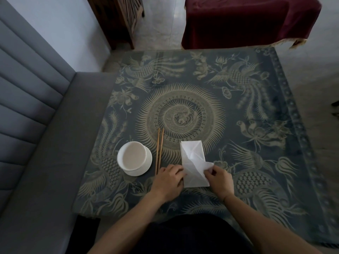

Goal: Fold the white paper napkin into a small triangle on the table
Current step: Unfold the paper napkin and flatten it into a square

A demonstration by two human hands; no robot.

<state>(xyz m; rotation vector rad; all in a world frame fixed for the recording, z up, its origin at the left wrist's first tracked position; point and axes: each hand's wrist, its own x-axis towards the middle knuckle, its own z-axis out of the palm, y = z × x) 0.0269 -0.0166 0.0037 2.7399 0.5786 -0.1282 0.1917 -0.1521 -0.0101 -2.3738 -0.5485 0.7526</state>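
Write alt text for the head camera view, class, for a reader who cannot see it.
Two bare hands fold a white paper napkin on a patterned tablecloth: the left hand presses its edge, the right hand lifts a corner. Chopsticks and a white cup lie left.

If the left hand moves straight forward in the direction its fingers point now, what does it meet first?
The left hand points up and right, its fingertips already at the white napkin edge. It would likely slide onto the napkin first; the chopsticks stay to its left.

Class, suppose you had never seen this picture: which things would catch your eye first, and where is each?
The white napkin stands out near the table's front edge, the left hand pressing its left side and the right hand pinching a flap. Left of it lie chopsticks and a white bowl on the dark patterned tablecloth.
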